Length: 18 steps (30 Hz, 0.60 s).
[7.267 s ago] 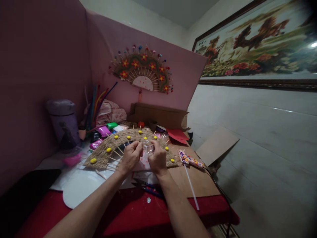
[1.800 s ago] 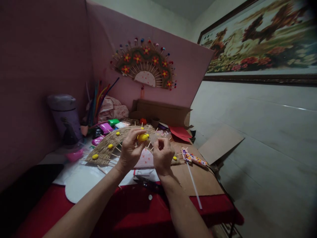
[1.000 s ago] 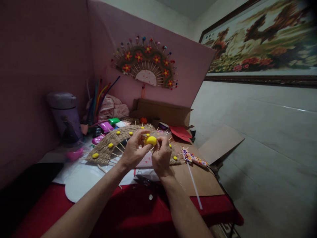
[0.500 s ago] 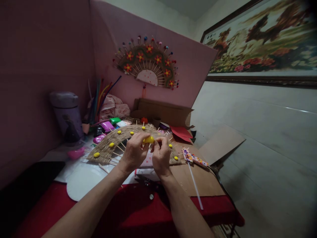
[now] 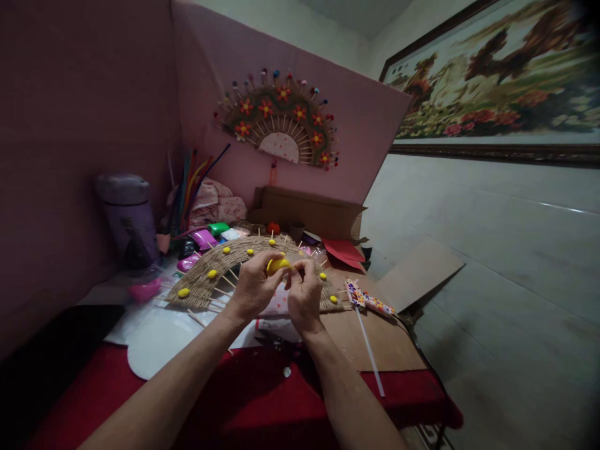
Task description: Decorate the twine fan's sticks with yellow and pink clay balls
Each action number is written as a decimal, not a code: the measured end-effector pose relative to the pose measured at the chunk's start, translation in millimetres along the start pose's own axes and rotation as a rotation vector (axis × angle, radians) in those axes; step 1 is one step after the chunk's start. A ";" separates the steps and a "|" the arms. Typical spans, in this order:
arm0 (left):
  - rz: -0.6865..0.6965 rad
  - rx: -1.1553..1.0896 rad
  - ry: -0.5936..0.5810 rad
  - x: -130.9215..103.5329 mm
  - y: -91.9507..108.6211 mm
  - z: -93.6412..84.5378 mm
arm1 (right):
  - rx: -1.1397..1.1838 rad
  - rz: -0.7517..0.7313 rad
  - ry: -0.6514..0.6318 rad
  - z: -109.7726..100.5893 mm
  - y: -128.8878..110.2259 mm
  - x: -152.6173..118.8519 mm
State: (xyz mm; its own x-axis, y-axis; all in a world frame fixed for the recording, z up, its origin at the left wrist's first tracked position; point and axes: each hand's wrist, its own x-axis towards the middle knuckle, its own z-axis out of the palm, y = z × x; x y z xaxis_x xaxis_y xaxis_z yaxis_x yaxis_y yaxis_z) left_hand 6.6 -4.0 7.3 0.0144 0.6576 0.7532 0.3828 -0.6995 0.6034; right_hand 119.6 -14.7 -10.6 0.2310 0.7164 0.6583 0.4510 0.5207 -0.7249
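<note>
A yellow lump of clay (image 5: pixel 277 266) is held between my two hands, above the fan-shaped piece. My left hand (image 5: pixel 254 284) grips it with thumb and fingers. On its right side my right hand (image 5: pixel 304 292) pinches its end with the fingertips. Behind and below them lies the twine-wrapped fan (image 5: pixel 197 275), with thin wooden sticks and several yellow dots on its band. My hands hide the middle of the fan. A pink dotted cloth part (image 5: pixel 277 304) shows between my wrists.
A purple tumbler (image 5: pixel 129 219) stands at the left, near colored clay packets (image 5: pixel 204 239) and a white disc (image 5: pixel 157 344). Dark scissors (image 5: pixel 274 340) lie near my right wrist. Cardboard (image 5: pixel 375 340) and a white stick (image 5: pixel 370 353) lie right. A finished fan (image 5: pixel 281 119) hangs behind.
The yellow clay has tilted and shifted slightly left between my fingers. My hands have barely moved and still hold it.
</note>
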 end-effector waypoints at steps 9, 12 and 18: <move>-0.092 -0.093 -0.001 -0.3 -5.7 1.0 | -0.014 -0.023 -0.011 4.2 0.3 -5.8; -0.241 -0.382 -0.072 1.8 -4.4 1.7 | -0.016 0.016 0.064 2.2 2.2 -1.5; -0.267 -0.483 -0.081 3.9 2.7 -1.3 | 0.031 0.030 0.063 0.0 0.3 1.0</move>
State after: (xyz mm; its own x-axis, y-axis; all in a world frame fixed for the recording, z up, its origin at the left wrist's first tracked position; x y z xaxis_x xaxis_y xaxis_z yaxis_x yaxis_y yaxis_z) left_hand 6.4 -3.7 12.2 0.0530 0.8357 0.5467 -0.0842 -0.5418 0.8363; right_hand 120.0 -13.8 -10.2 0.2986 0.7019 0.6467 0.4164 0.5138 -0.7500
